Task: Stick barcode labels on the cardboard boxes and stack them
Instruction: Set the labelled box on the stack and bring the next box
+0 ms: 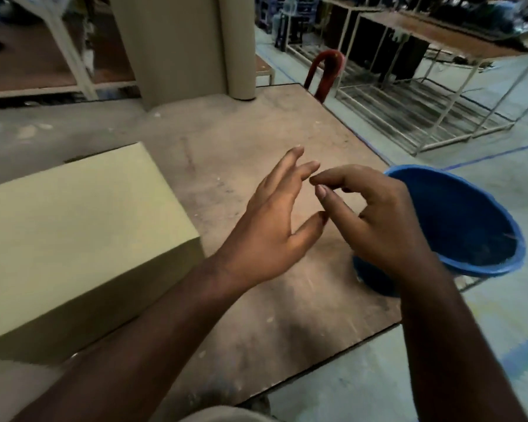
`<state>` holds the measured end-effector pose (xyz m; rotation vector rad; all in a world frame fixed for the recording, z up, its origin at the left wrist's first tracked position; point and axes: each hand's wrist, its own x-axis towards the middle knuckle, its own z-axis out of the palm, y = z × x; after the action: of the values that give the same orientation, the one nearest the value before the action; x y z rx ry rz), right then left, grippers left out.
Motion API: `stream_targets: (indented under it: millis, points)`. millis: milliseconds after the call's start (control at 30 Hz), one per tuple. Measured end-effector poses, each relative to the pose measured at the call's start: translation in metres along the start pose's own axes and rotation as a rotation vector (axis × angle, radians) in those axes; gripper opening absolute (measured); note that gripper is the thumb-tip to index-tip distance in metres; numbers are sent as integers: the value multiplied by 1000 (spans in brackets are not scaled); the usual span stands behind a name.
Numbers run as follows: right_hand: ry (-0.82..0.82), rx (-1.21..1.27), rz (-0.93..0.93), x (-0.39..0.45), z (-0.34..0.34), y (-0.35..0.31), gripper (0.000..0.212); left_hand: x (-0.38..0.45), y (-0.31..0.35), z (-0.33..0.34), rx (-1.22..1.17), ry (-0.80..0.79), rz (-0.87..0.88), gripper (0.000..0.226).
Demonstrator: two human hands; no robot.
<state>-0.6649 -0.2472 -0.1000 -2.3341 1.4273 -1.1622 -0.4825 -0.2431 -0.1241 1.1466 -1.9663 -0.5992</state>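
Note:
A plain tan cardboard box [73,236] lies closed on the left of the worn wooden table [256,123]; no label shows on its visible faces. My left hand [272,226] hovers over the table's middle, to the right of the box, fingers spread and holding nothing. My right hand [375,220] is just beside it, thumb and forefinger curled toward each other near the left fingertips. The frame is blurred, and I see no label between the fingers.
A blue plastic tub [470,220] sits at the table's right edge, partly behind my right hand. Tall upright cardboard sheets [183,44] stand at the table's far side. A red chair back [325,71] and metal-framed racks [424,95] stand beyond on the floor.

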Motion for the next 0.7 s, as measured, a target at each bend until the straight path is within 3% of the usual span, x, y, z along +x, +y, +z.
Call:
stream_targets:
  millis: [133,267,367,467,567,700]
  points:
    - [2,228,-151,6,64,-86,19,-69,6,-87,133,100,-28,75]
    - [-172,354,-240,21,141,-160,23,-132,-27,-170,382,165,-127,77]
    - [-440,121,-374,28,193,-200,42,-170,-70,-212,492,108,-341,77]
    - [-737,-48,-379,25,231,-222,62,-192,-113,-224,608,-20,-551,69]
    - [-774,-137,-346,25,246,-215,74,-206,-138,-220,420,-12,-572,66]
    - [-709,-374,-71,44,240,-188,71,-209,-145,-213,341,32,-543,64]
